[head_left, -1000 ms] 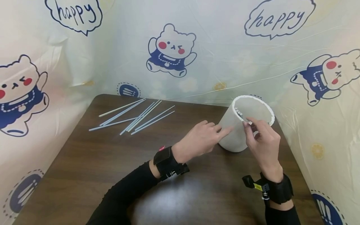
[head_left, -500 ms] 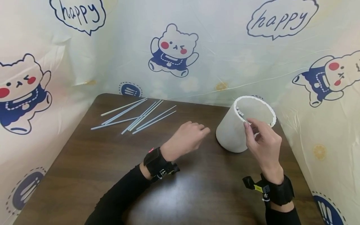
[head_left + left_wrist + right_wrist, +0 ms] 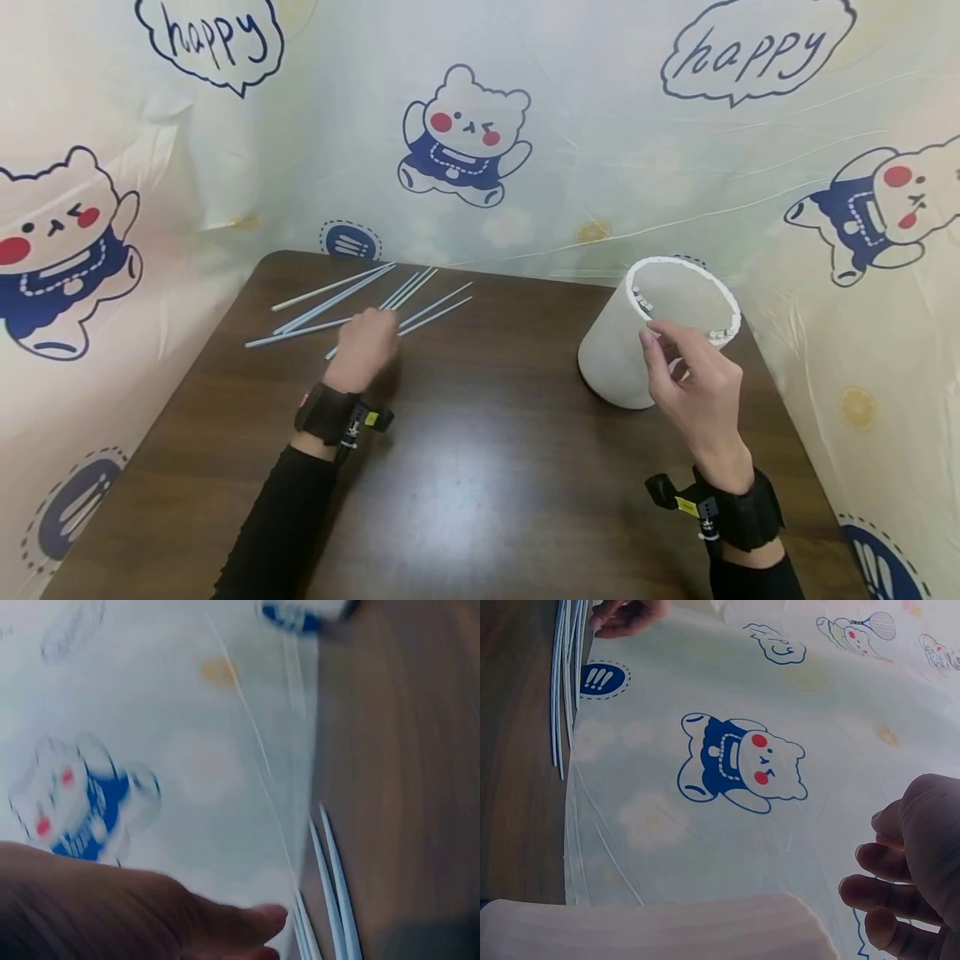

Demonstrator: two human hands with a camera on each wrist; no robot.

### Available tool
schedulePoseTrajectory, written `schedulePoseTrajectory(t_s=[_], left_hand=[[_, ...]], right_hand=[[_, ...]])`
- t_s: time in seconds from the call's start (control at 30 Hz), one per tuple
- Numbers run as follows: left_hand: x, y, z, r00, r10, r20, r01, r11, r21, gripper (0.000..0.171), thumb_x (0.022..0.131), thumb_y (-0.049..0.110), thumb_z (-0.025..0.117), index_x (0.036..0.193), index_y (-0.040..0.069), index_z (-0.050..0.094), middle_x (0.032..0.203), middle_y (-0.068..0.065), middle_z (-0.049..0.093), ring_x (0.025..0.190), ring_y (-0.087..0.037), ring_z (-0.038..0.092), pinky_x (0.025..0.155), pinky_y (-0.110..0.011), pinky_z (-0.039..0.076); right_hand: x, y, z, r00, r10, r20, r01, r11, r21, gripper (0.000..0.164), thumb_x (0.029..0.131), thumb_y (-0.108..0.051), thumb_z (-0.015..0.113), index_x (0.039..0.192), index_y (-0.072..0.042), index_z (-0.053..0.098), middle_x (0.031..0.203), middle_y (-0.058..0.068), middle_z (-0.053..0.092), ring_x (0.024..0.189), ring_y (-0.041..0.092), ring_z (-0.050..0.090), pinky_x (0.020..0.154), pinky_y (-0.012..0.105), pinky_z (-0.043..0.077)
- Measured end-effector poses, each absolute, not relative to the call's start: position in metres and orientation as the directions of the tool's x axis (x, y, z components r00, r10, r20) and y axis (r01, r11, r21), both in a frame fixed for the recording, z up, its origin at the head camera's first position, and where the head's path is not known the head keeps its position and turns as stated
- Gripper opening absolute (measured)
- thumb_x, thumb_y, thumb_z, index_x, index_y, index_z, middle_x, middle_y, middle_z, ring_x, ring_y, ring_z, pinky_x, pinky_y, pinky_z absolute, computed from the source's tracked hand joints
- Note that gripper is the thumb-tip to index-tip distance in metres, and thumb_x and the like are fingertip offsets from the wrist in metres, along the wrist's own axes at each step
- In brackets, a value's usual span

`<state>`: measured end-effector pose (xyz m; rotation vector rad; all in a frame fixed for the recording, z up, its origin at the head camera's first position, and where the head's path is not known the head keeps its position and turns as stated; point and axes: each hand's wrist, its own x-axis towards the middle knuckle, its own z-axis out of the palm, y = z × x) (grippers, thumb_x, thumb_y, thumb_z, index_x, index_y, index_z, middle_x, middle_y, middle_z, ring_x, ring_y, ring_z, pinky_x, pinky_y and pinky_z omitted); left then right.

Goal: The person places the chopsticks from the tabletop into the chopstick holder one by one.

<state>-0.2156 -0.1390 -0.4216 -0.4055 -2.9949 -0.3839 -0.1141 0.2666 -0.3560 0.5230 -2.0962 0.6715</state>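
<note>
In the head view, my left hand (image 3: 365, 346) is over a loose group of thin, pale blue-white sticks (image 3: 435, 317) on the table and hides part of them. The left wrist view has the thumb (image 3: 240, 926) stretched forward beside the stick ends (image 3: 341, 892); no grip on a stick shows. My right hand (image 3: 697, 392) hovers at the near side of a tall white cylinder (image 3: 611, 358) with an uncovered top. Its fingers (image 3: 881, 892) are loosely bent and nothing shows between them. Small white pieces (image 3: 642, 302) line the inside of the cylinder's rim.
The dark brown wooden table (image 3: 465, 467) ends at the back and sides against a pale plastic sheet (image 3: 585, 150) printed with bears. The cylinder stands close to the table's right back edge. Black camera straps (image 3: 330, 414) sit on both wrists.
My left hand has left the cylinder's side and swung left to the sticks. My right hand has drawn slightly back from the rim; a small white piece seen earlier at its fingertips no longer shows there.
</note>
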Motion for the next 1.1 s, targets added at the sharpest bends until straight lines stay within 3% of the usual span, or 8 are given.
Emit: schedulePoseTrajectory(t_s=[0.17,0.3,0.53,0.7,0.93,1.1], left_hand=[[-0.221,-0.167,-0.446,-0.984,0.173,0.051,0.18,0.955,0.234,0.012,0.096,0.005,0.072,0.091,-0.005,0.068,0.082,-0.022,0.071,0.072,-0.04,0.07,0.06,-0.055,0.058],[-0.221,-0.177,-0.459,-0.991,0.134,0.022,0.135,0.955,0.265,0.013,0.098,0.004,0.069,0.094,-0.008,0.066,0.084,-0.026,0.071,0.075,-0.044,0.071,0.059,-0.056,0.058],[-0.216,-0.183,-0.462,-0.989,0.143,0.045,0.15,0.932,0.329,0.009,0.098,-0.008,0.061,0.092,-0.013,0.066,0.078,-0.025,0.066,0.065,-0.034,0.064,0.057,-0.051,0.058],[-0.206,-0.182,-0.463,-0.983,0.167,0.08,0.184,0.931,0.314,0.003,0.093,-0.01,0.063,0.091,-0.012,0.062,0.079,-0.027,0.065,0.066,-0.038,0.066,0.056,-0.052,0.058],[-0.193,-0.174,-0.438,-0.946,0.205,0.251,0.277,0.914,0.296,0.018,0.086,-0.014,0.068,0.102,-0.015,0.06,0.087,-0.03,0.066,0.075,-0.045,0.068,0.062,-0.054,0.06],[-0.193,-0.159,-0.414,-0.891,0.202,0.407,0.354,0.871,0.342,0.016,0.094,-0.011,0.067,0.109,-0.012,0.062,0.094,-0.026,0.066,0.082,-0.041,0.068,0.07,-0.05,0.061]], right_hand=[[-0.115,0.265,-0.356,-0.536,-0.134,0.833,-0.601,0.754,-0.266,0.037,0.105,-0.029,0.067,0.109,0.007,0.075,0.08,0.018,0.072,0.064,0.024,0.061,0.062,0.012,0.045],[-0.116,0.264,-0.356,-0.53,-0.147,0.835,-0.621,0.738,-0.264,0.049,0.107,-0.04,0.062,0.109,0.007,0.075,0.078,0.017,0.071,0.062,0.024,0.06,0.059,0.014,0.046],[-0.117,0.264,-0.358,-0.527,-0.152,0.836,-0.628,0.733,-0.262,0.048,0.107,-0.039,0.062,0.107,0.007,0.075,0.078,0.017,0.071,0.061,0.024,0.06,0.057,0.016,0.047],[-0.116,0.263,-0.358,-0.536,-0.158,0.83,-0.624,0.736,-0.263,0.047,0.107,-0.038,0.062,0.109,0.007,0.074,0.079,0.017,0.071,0.061,0.024,0.06,0.057,0.015,0.046],[-0.115,0.262,-0.359,-0.544,-0.157,0.824,-0.618,0.739,-0.267,0.049,0.106,-0.039,0.062,0.115,0.008,0.072,0.081,0.018,0.073,0.059,0.025,0.061,0.057,0.014,0.047],[-0.116,0.261,-0.36,-0.544,-0.157,0.824,-0.624,0.732,-0.272,0.046,0.105,-0.036,0.063,0.117,0.008,0.071,0.081,0.018,0.073,0.058,0.025,0.061,0.058,0.015,0.048]])
